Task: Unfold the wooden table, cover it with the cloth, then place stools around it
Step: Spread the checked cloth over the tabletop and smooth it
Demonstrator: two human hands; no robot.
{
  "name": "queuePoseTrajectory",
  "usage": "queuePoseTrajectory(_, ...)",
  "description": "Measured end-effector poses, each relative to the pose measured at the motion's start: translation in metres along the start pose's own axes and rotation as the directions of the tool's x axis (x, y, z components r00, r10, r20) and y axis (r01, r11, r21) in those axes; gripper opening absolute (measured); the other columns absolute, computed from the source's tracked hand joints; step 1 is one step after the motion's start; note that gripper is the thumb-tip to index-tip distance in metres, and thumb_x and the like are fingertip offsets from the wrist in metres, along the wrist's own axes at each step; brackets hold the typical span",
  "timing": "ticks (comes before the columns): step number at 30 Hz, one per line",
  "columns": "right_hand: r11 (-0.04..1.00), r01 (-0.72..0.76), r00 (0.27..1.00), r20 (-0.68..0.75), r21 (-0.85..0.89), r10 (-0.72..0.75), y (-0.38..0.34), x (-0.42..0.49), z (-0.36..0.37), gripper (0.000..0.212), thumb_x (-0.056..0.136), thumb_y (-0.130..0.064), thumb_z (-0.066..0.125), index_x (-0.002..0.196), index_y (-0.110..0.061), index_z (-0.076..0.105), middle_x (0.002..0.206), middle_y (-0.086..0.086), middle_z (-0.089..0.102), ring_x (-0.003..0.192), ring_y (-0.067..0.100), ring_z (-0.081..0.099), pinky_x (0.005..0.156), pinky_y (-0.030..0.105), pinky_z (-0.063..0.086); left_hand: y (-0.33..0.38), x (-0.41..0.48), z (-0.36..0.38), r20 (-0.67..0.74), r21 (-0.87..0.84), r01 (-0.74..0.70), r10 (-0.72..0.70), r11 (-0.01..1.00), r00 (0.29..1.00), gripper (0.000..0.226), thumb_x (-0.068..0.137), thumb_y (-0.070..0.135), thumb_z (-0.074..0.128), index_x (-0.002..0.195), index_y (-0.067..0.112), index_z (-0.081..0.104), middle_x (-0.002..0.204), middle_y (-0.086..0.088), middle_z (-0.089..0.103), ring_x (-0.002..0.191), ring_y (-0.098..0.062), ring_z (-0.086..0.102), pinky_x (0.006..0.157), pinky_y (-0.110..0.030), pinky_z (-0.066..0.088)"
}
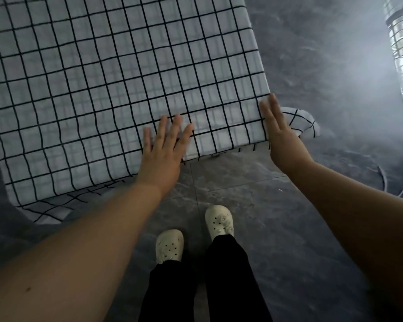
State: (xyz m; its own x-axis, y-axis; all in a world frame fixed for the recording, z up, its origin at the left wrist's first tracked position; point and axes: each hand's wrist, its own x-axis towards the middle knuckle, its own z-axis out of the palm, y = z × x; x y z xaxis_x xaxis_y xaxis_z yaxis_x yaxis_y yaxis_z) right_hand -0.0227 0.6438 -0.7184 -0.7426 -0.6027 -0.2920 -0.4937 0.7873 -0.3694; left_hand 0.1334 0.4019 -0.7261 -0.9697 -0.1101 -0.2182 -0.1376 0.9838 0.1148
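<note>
The checked cloth (102, 77) lies spread over the table, its edges hanging down. The left hand (163, 149) rests flat on it with fingers spread. The right hand (279, 133), fingers straight, presses the cloth's near right corner.

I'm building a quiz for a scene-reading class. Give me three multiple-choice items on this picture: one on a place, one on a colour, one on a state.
1. Where does the right hand lie?
A. at the near right corner of the cloth
B. on a stool
C. on a door handle

2. What colours is the cloth?
A. red and yellow
B. white with black grid lines
C. plain green

3. How is the left hand?
A. clenched in a fist
B. gripping a stool leg
C. flat on the cloth, fingers straight

Key:
1 A: its straight fingers lie along that corner's edge.
2 B: black lines cross a white ground.
3 C: its palm and spread fingers rest on the cloth near the near edge.
</note>
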Motion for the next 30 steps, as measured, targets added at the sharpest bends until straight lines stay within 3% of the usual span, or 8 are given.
queuePoseTrajectory(3, 0.999, -0.023, 1.0, 0.015, 0.045, 0.022, 0.001, -0.001, -0.001, 0.111, 0.069, 0.028, 0.039, 0.149, -0.028, -0.012, 0.156, -0.014, -0.02, 0.071, 0.016, 0.046, 0.044, 0.02, 0.026, -0.001, 0.0, -0.004, 0.043, -0.016, -0.004, 0.004, 1.0, 0.999, 0.099, 0.084, 0.015, 0.063, 0.147, 0.025, -0.014, 0.157, -0.005, -0.015, 0.143, -0.03, -0.017, 0.108, -0.051, -0.021)
queuePoseTrajectory(5, 0.987, -0.135, 0.99, -0.018, 0.084, 0.137, 0.004, -0.002, 0.002, 0.105, 0.074, 0.024, 0.04, 0.149, -0.026, -0.013, 0.159, -0.008, -0.011, 0.062, 0.024, 0.05, 0.042, 0.026, 0.031, -0.001, -0.001, -0.005, 0.057, -0.015, -0.007, 0.008, 1.0, 0.998, 0.1, 0.086, 0.019, 0.061, 0.145, 0.027, -0.02, 0.155, -0.004, -0.019, 0.142, -0.029, -0.019, 0.108, -0.051, -0.022)
queuePoseTrajectory(10, 0.947, -0.287, 0.951, -0.076, 0.144, 0.3, 0.021, -0.008, 0.02, 0.08, 0.087, 0.009, 0.04, 0.151, -0.025, 0.006, 0.15, 0.005, 0.037, 0.115, 0.033, 0.053, 0.071, 0.032, 0.04, -0.002, -0.001, -0.004, 0.027, -0.021, -0.02, 0.021, 1.0, 0.999, 0.102, 0.084, 0.018, 0.062, 0.145, 0.027, -0.02, 0.157, -0.006, -0.015, 0.143, -0.031, -0.015, 0.108, -0.051, -0.02)
queuePoseTrajectory(15, 0.911, -0.38, 0.922, -0.015, 0.16, 0.387, 0.03, -0.008, 0.025, 0.07, 0.088, 0.007, 0.034, 0.148, -0.028, 0.025, 0.122, 0.009, 0.059, 0.102, 0.03, 0.056, 0.074, 0.038, 0.049, -0.001, -0.001, -0.003, 0.012, -0.014, -0.03, 0.03, 0.999, 0.999, 0.101, 0.083, 0.02, 0.063, 0.147, 0.024, -0.015, 0.158, -0.007, -0.01, 0.144, -0.032, -0.012, 0.112, -0.056, -0.01)
queuePoseTrajectory(22, 0.847, -0.46, 0.868, -0.064, 0.267, 0.492, 0.026, -0.007, 0.03, 0.053, 0.092, 0.002, 0.033, 0.134, -0.024, 0.05, 0.107, 0.004, 0.061, 0.089, 0.022, 0.051, 0.07, 0.03, 0.035, -0.001, -0.001, -0.002, 0.017, -0.013, -0.022, 0.022, 1.0, 1.0, 0.095, 0.083, 0.021, 0.061, 0.149, 0.024, -0.007, 0.158, -0.008, -0.008, 0.144, -0.031, -0.012, 0.113, -0.056, -0.008)
queuePoseTrajectory(24, 0.815, -0.501, 0.837, -0.075, 0.291, 0.542, 0.026, -0.011, 0.032, 0.05, 0.093, 0.002, 0.033, 0.13, -0.025, 0.053, 0.103, 0.007, 0.064, 0.082, 0.021, 0.048, 0.067, 0.033, 0.04, -0.001, -0.001, -0.002, 0.013, -0.014, -0.021, 0.021, 1.0, 1.0, 0.095, 0.083, 0.02, 0.062, 0.15, 0.024, -0.006, 0.158, -0.008, -0.008, 0.144, -0.031, -0.011, 0.113, -0.056, -0.008)
queuePoseTrajectory(27, 0.834, -0.493, 0.848, -0.077, 0.249, 0.524, 0.029, -0.016, 0.035, 0.047, 0.095, -0.002, 0.032, 0.128, -0.027, 0.054, 0.106, 0.01, 0.066, 0.085, 0.029, 0.055, 0.08, 0.043, 0.047, 0.0, -0.001, -0.002, -0.002, -0.018, -0.023, 0.023, 1.0, 1.0, 0.096, 0.081, 0.019, 0.064, 0.15, 0.023, -0.002, 0.158, -0.008, -0.005, 0.144, -0.032, -0.009, 0.113, -0.057, -0.006)
queuePoseTrajectory(30, 0.835, -0.494, 0.842, -0.105, 0.244, 0.529, 0.037, -0.024, 0.035, 0.046, 0.097, -0.005, 0.032, 0.128, -0.032, 0.052, 0.093, 0.004, 0.062, 0.075, 0.024, 0.052, 0.057, 0.031, 0.04, 0.001, -0.001, -0.002, -0.009, -0.02, -0.021, 0.021, 1.0, 1.0, 0.096, 0.08, 0.018, 0.065, 0.15, 0.022, 0.0, 0.159, -0.009, -0.002, 0.144, -0.033, -0.007, 0.113, -0.057, -0.005)
